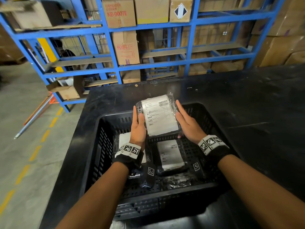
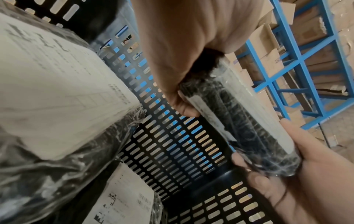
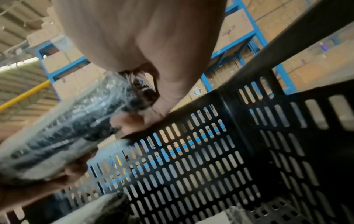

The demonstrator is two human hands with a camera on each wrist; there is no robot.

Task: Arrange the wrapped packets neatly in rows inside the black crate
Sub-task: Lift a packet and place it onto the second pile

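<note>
Both hands hold one wrapped packet [image 1: 159,115] above the black crate [image 1: 105,129], toward its 12 o'clock wall: left hand [image 1: 138,128] with thumb on the label and fingers underneath, right hand [image 1: 187,124] flat along the 3 o'clock edge, fingers underneath too. Two more labelled packets lie on the crate floor, one at center [image 1: 170,155], one at 9 o'clock [image 1: 123,138] partly under the left wrist. Crate sits on a black table [image 1: 247,100].

the crate [image 1: 212,129] sits on the table [image 1: 247,104], with the shelving [image 1: 115,47] behind it. one packet [image 1: 159,115] is held above the crate's far half, between the left hand [image 1: 138,128] and the right hand [image 1: 188,124]. two more packets lie inside below, one [image 1: 170,154] toward the middle, one [image 1: 123,139] to its left.
</note>
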